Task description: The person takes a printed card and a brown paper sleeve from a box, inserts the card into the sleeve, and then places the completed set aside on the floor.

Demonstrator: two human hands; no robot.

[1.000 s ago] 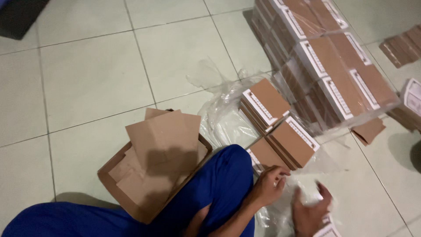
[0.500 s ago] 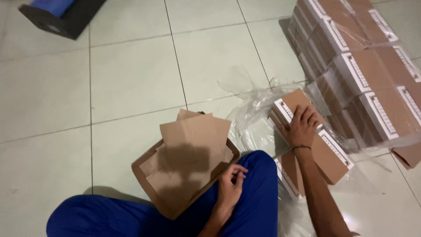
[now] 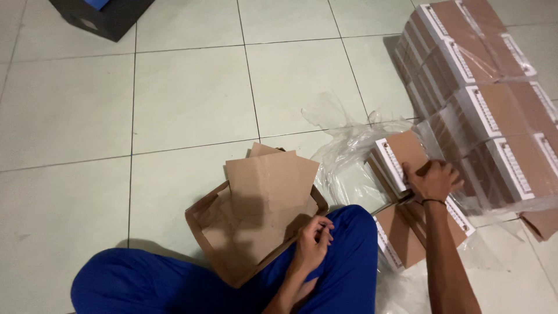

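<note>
I sit on a tiled floor with my blue-trousered leg (image 3: pixel 232 279) folded in front of me. My right hand (image 3: pixel 433 180) reaches out and grips the near end of a small stack of flat brown boxes with white labels (image 3: pixel 401 154), which lies on loose clear plastic wrap (image 3: pixel 349 145). More of the same brown boxes (image 3: pixel 407 232) lie under my forearm. My left hand (image 3: pixel 314 241) rests on my knee, fingers curled and holding nothing, at the edge of an open cardboard carton (image 3: pixel 256 215) lined with loose cardboard sheets.
A large block of plastic-wrapped brown boxes (image 3: pixel 482 99) stands at the right. A dark crate (image 3: pixel 102 17) sits at the top left corner. Pale floor tiles (image 3: pixel 174 99) stretch across the left and middle.
The view has shifted slightly. My right hand has slid down from the top of the small box stack to its near end. My left hand stays on my knee.
</note>
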